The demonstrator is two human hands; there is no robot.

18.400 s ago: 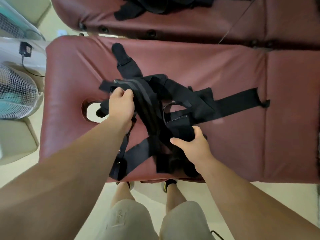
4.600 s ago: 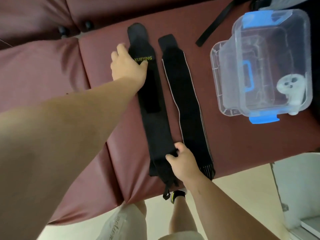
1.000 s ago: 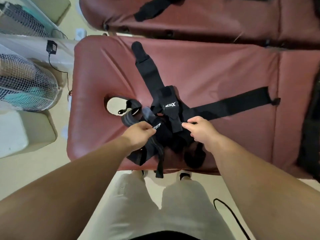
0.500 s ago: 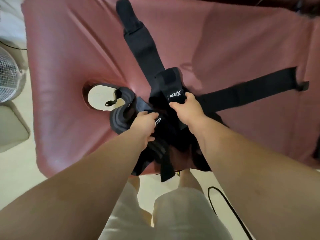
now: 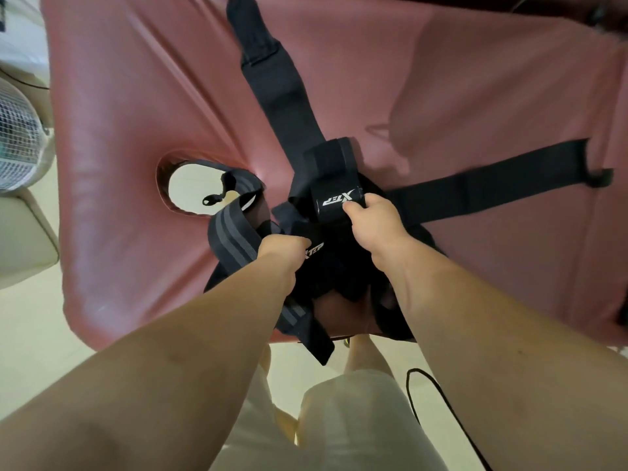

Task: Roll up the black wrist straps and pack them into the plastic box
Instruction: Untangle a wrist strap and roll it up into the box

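A tangle of black wrist straps (image 5: 326, 266) lies at the near edge of the maroon padded table (image 5: 136, 130). My left hand (image 5: 283, 248) grips a grey-striped strap (image 5: 231, 232) at the pile's left side. My right hand (image 5: 377, 220) pinches a folded black strap with a white logo (image 5: 334, 185). One long strap (image 5: 278, 90) runs up and away, another (image 5: 492, 181) stretches out to the right. The plastic box is out of view.
The table has an oval face hole (image 5: 195, 188) left of the pile. A white mesh fan (image 5: 17, 144) and a beige cushion (image 5: 20, 243) stand at the left. A black cable (image 5: 441, 396) lies on the floor by my legs.
The view has drawn closer to the pile. My right hand has slid up onto the logo strap and my left hand has closed tighter on the striped strap.
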